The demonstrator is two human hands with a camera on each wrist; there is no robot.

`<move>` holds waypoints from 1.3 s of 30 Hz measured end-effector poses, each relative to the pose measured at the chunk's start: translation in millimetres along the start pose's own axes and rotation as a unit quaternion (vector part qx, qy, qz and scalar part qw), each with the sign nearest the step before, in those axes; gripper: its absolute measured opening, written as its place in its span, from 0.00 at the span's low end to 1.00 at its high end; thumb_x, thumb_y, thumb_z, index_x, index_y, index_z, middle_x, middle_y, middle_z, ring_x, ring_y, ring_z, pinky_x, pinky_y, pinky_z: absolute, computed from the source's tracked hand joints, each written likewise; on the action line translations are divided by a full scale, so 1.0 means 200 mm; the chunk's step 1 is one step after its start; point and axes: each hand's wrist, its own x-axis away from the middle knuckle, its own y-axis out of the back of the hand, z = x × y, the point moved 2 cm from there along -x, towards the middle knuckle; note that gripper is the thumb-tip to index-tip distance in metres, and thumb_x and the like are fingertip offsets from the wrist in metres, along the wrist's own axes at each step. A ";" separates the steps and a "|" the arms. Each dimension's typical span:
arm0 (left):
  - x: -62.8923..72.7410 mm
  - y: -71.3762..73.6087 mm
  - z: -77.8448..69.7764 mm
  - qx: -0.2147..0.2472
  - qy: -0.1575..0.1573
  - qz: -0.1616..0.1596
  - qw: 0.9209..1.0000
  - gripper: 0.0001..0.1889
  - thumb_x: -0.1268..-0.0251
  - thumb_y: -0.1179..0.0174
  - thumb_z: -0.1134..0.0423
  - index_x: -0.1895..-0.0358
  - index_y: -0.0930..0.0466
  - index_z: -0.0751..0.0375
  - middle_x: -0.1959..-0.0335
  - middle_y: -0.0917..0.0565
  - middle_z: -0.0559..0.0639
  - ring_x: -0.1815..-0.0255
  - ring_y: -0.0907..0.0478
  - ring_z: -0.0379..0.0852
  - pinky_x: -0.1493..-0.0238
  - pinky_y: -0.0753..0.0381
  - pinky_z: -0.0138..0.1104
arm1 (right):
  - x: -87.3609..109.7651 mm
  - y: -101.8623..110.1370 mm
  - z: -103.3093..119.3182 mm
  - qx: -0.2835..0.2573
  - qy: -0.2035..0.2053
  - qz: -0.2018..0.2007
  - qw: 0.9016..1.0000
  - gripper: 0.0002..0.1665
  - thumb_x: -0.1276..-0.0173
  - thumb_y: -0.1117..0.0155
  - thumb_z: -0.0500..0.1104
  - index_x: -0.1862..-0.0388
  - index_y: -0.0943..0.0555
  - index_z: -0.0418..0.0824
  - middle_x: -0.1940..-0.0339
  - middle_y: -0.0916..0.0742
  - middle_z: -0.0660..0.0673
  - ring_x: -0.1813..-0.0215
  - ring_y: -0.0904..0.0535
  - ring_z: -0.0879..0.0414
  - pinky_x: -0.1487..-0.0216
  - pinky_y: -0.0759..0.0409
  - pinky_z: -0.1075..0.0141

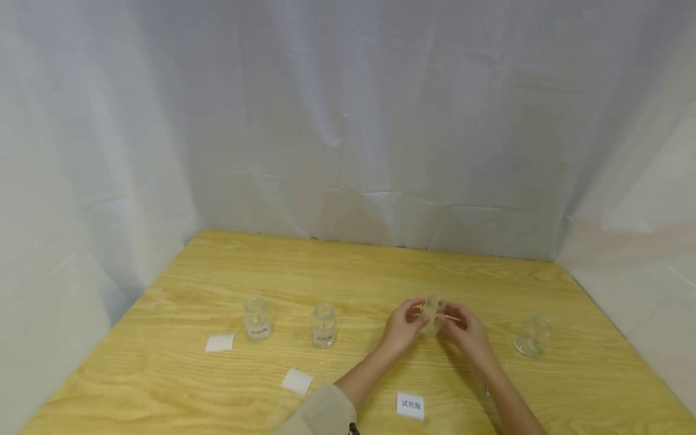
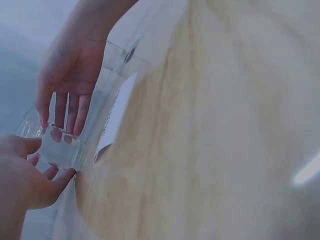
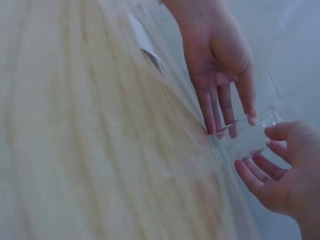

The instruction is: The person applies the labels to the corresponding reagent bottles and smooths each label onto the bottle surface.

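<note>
Between both hands is a small clear glass bottle (image 1: 432,306), its mouth facing up in the head view. My left hand (image 1: 401,328) holds it from the left, thumb on the near side and fingers around the glass. From the right, my right hand (image 1: 466,332) grips the same bottle with thumb and fingers. Both wrist views show the fingertips through the clear wall of the bottle (image 2: 57,150) (image 3: 240,145). Whether its base touches the table cannot be told. Nearest below the hands lies a white paper label (image 1: 410,405) with printed black characters.
Two glass bottles with printed labels, one (image 1: 257,318) farther left and another (image 1: 324,325), stand on the wooden table (image 1: 179,374). An unlabelled glass bottle (image 1: 533,336) is at the right. White paper slips (image 1: 220,342) (image 1: 297,382) lie at the left. White sheeting (image 1: 348,121) surrounds the table.
</note>
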 end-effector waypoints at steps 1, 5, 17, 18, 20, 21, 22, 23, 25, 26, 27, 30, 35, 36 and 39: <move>0.01 0.01 0.00 -0.001 -0.002 -0.002 1.000 0.17 0.39 0.42 0.70 0.47 0.27 0.69 0.54 0.22 0.64 0.54 0.23 0.57 0.57 0.22 0.37 | 0.01 -0.01 0.00 -0.001 0.001 0.000 1.000 0.23 0.33 0.45 0.34 0.41 0.34 0.27 0.44 0.27 0.29 0.46 0.28 0.39 0.52 0.23 0.62; 0.06 0.03 -0.02 0.000 -0.013 -0.011 1.000 0.17 0.40 0.41 0.71 0.48 0.27 0.71 0.55 0.21 0.64 0.55 0.23 0.56 0.56 0.22 0.37 | 0.04 -0.03 0.01 0.001 0.010 0.000 1.000 0.23 0.33 0.44 0.34 0.41 0.33 0.27 0.45 0.26 0.29 0.47 0.27 0.39 0.53 0.23 0.62; 0.15 0.11 -0.04 0.000 -0.008 -0.029 1.000 0.16 0.40 0.41 0.70 0.48 0.25 0.68 0.55 0.22 0.64 0.55 0.23 0.57 0.56 0.22 0.39 | 0.09 -0.12 0.02 -0.021 0.004 -0.001 1.000 0.23 0.34 0.43 0.34 0.42 0.32 0.28 0.46 0.25 0.31 0.49 0.26 0.42 0.53 0.23 0.62; 0.16 0.11 -0.04 0.001 -0.008 -0.029 1.000 0.17 0.40 0.41 0.70 0.48 0.26 0.68 0.55 0.22 0.64 0.55 0.23 0.58 0.56 0.22 0.40 | 0.09 -0.13 0.02 -0.024 0.005 -0.002 1.000 0.23 0.34 0.43 0.34 0.42 0.32 0.27 0.46 0.25 0.31 0.49 0.26 0.42 0.53 0.23 0.62; 0.17 0.12 -0.04 0.004 -0.007 -0.026 1.000 0.17 0.40 0.41 0.70 0.47 0.26 0.68 0.54 0.22 0.64 0.54 0.24 0.58 0.56 0.23 0.41 | 0.10 -0.14 0.02 -0.029 0.005 -0.004 1.000 0.22 0.35 0.43 0.33 0.43 0.31 0.27 0.47 0.25 0.31 0.50 0.26 0.42 0.54 0.23 0.63; 0.17 0.13 -0.03 0.005 -0.006 -0.025 1.000 0.17 0.39 0.41 0.69 0.47 0.26 0.68 0.54 0.22 0.64 0.54 0.24 0.59 0.55 0.23 0.42 | 0.10 -0.15 0.02 -0.030 0.006 -0.005 1.000 0.22 0.35 0.43 0.33 0.43 0.31 0.27 0.48 0.24 0.31 0.50 0.26 0.42 0.54 0.23 0.63; 0.18 0.14 -0.03 0.006 -0.005 -0.024 1.000 0.17 0.39 0.41 0.69 0.46 0.26 0.68 0.53 0.23 0.64 0.53 0.24 0.59 0.55 0.23 0.42 | 0.10 -0.15 0.03 -0.029 0.004 -0.007 1.000 0.22 0.35 0.42 0.33 0.44 0.31 0.27 0.48 0.24 0.32 0.50 0.26 0.42 0.54 0.23 0.63; 0.18 0.14 -0.03 0.007 -0.006 -0.022 1.000 0.17 0.39 0.41 0.69 0.46 0.27 0.67 0.53 0.23 0.64 0.53 0.25 0.59 0.55 0.23 0.43 | 0.10 -0.16 0.03 -0.030 0.004 -0.007 1.000 0.21 0.36 0.42 0.32 0.44 0.31 0.26 0.48 0.24 0.32 0.50 0.26 0.42 0.55 0.23 0.64; 0.19 0.15 -0.02 0.006 -0.007 -0.019 1.000 0.18 0.38 0.42 0.68 0.45 0.27 0.66 0.52 0.23 0.64 0.52 0.25 0.59 0.54 0.23 0.43 | 0.10 -0.17 0.03 -0.033 0.004 -0.008 0.999 0.21 0.36 0.43 0.31 0.45 0.30 0.26 0.49 0.23 0.32 0.51 0.26 0.43 0.55 0.22 0.64; 0.19 0.16 -0.02 0.004 -0.006 -0.018 1.000 0.18 0.38 0.42 0.68 0.45 0.27 0.66 0.52 0.23 0.63 0.52 0.25 0.59 0.54 0.24 0.44 | 0.10 -0.17 0.04 -0.034 0.006 -0.008 0.999 0.20 0.36 0.43 0.31 0.45 0.30 0.26 0.50 0.23 0.32 0.51 0.26 0.43 0.55 0.22 0.64; 0.20 0.16 -0.02 0.001 -0.006 -0.017 1.000 0.18 0.38 0.42 0.67 0.45 0.27 0.65 0.51 0.23 0.63 0.52 0.25 0.59 0.54 0.24 0.44 | 0.11 -0.18 0.04 -0.035 0.007 -0.007 0.999 0.20 0.36 0.43 0.30 0.45 0.30 0.26 0.50 0.23 0.32 0.52 0.25 0.44 0.55 0.22 0.63; 0.21 0.18 -0.02 -0.009 -0.005 -0.017 1.000 0.18 0.37 0.42 0.65 0.44 0.27 0.64 0.51 0.24 0.62 0.52 0.25 0.58 0.54 0.24 0.44 | 0.11 -0.20 0.05 -0.035 0.012 -0.004 0.999 0.21 0.37 0.42 0.30 0.46 0.30 0.25 0.50 0.23 0.32 0.52 0.25 0.45 0.55 0.22 0.62; 0.23 0.20 -0.02 -0.019 -0.002 -0.017 1.000 0.19 0.37 0.42 0.63 0.44 0.28 0.62 0.50 0.24 0.61 0.52 0.26 0.57 0.54 0.24 0.44 | 0.12 -0.22 0.05 -0.034 0.018 0.003 0.999 0.21 0.37 0.41 0.31 0.45 0.30 0.26 0.49 0.23 0.32 0.51 0.25 0.44 0.55 0.22 0.61; 0.24 0.21 -0.02 -0.020 0.000 -0.016 1.000 0.19 0.37 0.42 0.62 0.44 0.28 0.62 0.50 0.24 0.61 0.51 0.26 0.57 0.54 0.24 0.44 | 0.13 -0.22 0.05 -0.034 0.019 0.005 0.999 0.21 0.37 0.41 0.31 0.45 0.29 0.27 0.49 0.23 0.33 0.51 0.25 0.43 0.55 0.22 0.60; 0.25 0.22 -0.02 -0.020 0.003 -0.010 1.000 0.19 0.36 0.43 0.61 0.43 0.29 0.61 0.49 0.25 0.60 0.51 0.27 0.57 0.54 0.24 0.44 | 0.12 -0.22 0.05 -0.037 0.018 0.010 0.999 0.20 0.37 0.41 0.31 0.46 0.28 0.29 0.49 0.23 0.34 0.50 0.26 0.43 0.55 0.22 0.61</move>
